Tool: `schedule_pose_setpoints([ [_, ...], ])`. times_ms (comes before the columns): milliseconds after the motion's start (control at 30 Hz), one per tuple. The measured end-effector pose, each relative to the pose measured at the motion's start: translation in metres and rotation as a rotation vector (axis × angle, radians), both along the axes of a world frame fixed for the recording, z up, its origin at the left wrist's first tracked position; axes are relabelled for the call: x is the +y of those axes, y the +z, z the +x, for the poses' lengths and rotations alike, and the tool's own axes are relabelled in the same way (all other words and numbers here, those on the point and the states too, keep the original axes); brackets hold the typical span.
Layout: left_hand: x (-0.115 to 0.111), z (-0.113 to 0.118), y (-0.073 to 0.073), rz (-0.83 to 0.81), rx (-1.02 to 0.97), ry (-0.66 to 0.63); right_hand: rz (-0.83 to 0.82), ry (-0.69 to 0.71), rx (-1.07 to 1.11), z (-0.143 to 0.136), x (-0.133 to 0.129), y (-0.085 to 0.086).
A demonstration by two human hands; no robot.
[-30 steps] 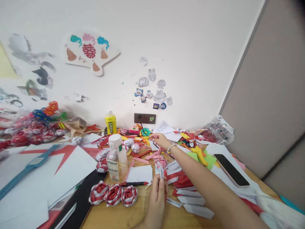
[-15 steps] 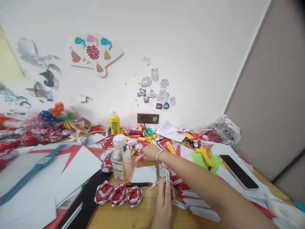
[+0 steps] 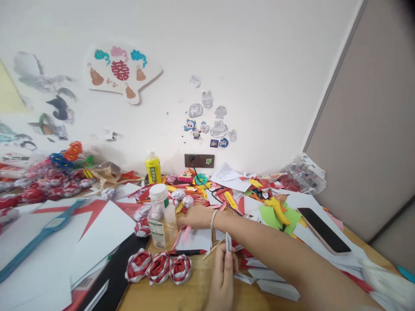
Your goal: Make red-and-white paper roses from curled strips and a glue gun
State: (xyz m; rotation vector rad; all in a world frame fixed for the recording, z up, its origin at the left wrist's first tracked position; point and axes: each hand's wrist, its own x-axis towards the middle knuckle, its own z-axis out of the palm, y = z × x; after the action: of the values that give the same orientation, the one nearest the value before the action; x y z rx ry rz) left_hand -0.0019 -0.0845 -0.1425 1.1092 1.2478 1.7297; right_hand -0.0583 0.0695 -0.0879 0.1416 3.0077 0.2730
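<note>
My left hand [image 3: 223, 270] is closed around a folded white paper piece [image 3: 228, 242], held upright between thumb and fingers. Across the table reaches my right hand [image 3: 198, 217], palm down beside the clear plastic jar [image 3: 158, 220] with a white lid. Its fingers are closed at a pink paper strip [image 3: 187, 233], which hangs below them over a white paper sheet [image 3: 197, 240]; the fingertips are partly hidden. Red-and-white paper roses [image 3: 159, 268] stand in a row left of my left hand. More folded white paper pieces [image 3: 278, 290] lie to its right, under my right forearm.
A dark pen [image 3: 186, 252] lies behind the roses. On the right are a yellow glue gun [image 3: 278, 211] on green paper and a phone [image 3: 324, 230]. A yellow drink bottle [image 3: 153, 167] stands near the wall among paper scraps. White sheets and a blue strap [image 3: 42, 239] cover the left.
My right hand has moved left and nearer to me, toward the jar, and the pink strip has shifted with it. My left hand keeps its hold on the folded paper. The view has turned slightly right.
</note>
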Motion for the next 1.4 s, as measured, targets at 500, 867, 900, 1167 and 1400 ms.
schedule_pose_setpoints([
  [500, 0.004, 0.002, -0.007, -0.005, -0.005, -0.061, 0.084, -0.1, -0.1, 0.026, 0.023, 0.028],
  [867, 0.001, 0.002, -0.001, -0.039, 0.002, -0.067, -0.111, 0.03, -0.037, 0.018, 0.014, -0.005],
  [900, 0.001, 0.002, 0.0, -0.039, 0.002, -0.066, -0.129, 0.009, -0.016, 0.018, 0.016, -0.007],
  [1167, 0.002, 0.004, -0.004, -0.024, 0.018, -0.029, -0.364, -0.25, 0.268, 0.031, 0.037, 0.011],
  [1400, 0.004, 0.004, -0.007, 0.008, 0.045, -0.022, -0.657, -0.378, 0.621, 0.025, 0.033, 0.002],
])
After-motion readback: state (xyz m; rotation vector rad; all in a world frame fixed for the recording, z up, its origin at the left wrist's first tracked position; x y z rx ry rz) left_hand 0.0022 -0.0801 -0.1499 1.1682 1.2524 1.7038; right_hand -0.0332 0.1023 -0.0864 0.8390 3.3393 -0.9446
